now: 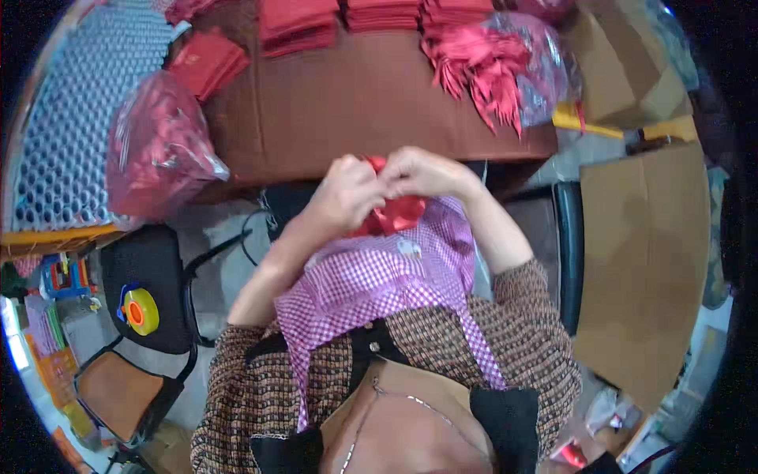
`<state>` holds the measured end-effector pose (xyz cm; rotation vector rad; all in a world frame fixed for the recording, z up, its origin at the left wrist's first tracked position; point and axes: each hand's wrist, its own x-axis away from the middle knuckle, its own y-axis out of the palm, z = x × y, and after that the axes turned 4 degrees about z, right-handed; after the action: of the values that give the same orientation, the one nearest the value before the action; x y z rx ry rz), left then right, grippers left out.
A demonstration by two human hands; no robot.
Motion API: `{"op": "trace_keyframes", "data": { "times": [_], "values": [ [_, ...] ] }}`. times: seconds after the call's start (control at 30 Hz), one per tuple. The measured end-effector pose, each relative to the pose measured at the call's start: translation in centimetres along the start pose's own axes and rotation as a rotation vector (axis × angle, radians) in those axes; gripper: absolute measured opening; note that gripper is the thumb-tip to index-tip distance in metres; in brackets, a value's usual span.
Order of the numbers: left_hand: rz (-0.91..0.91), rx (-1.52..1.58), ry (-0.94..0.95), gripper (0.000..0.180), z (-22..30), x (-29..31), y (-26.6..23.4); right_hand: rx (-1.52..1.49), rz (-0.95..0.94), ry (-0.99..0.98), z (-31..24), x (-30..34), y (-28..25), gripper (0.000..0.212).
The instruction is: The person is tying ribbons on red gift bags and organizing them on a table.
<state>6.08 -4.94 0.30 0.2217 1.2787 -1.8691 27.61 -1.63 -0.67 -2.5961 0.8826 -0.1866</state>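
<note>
At the near edge of the brown table, my left hand (347, 192) and my right hand (420, 172) come together, fingers closed in a pinch. Between and below them hangs a shiny red piece of satin-like material (401, 216), in front of the purple checked apron (355, 268). A bit of the same red shows above the fingers. My hands cover most of it, so its exact kind is unclear.
On the brown table (347, 103) lie stacks of folded red pieces (296, 24) and a heap of red pouch-like pieces with strips (482, 67). A filled clear bag (162, 150) sits left. Cardboard (647, 268) stands right; a chair with yellow tape (140, 313) is left.
</note>
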Motion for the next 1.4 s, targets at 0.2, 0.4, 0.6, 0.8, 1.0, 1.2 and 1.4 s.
{"op": "trace_keyframes", "data": {
  "times": [0.2,0.4,0.6,0.8,1.0,1.2,1.4],
  "values": [
    [0.019,0.038,-0.062,0.021,1.6,-0.4,-1.2,0.094,0.101,-0.081,-1.8,0.2,0.4,0.011],
    [0.394,-0.026,-0.345,0.057,0.8,2.0,-2.9,0.106,0.357,0.091,-4.9,1.5,0.3,0.012],
    [-0.092,0.530,-0.705,0.045,2.5,3.0,-2.9,0.237,0.366,-0.098,-6.9,1.1,-0.3,0.009],
    [-0.085,0.568,-0.630,0.031,2.8,2.6,-5.9,0.645,0.284,-0.352,-9.6,0.0,-2.2,0.006],
    [0.022,0.910,-0.822,0.038,1.5,4.0,-8.3,0.755,0.468,-0.117,-9.7,2.3,-8.7,0.010],
    [0.161,0.858,-0.738,0.042,0.1,5.1,-7.7,0.262,0.537,0.136,-7.9,0.8,-8.0,0.018],
    [0.241,0.927,-0.736,0.040,0.3,4.9,-6.4,-0.468,0.174,0.313,-4.5,0.0,-3.3,0.030]
  ]
}}
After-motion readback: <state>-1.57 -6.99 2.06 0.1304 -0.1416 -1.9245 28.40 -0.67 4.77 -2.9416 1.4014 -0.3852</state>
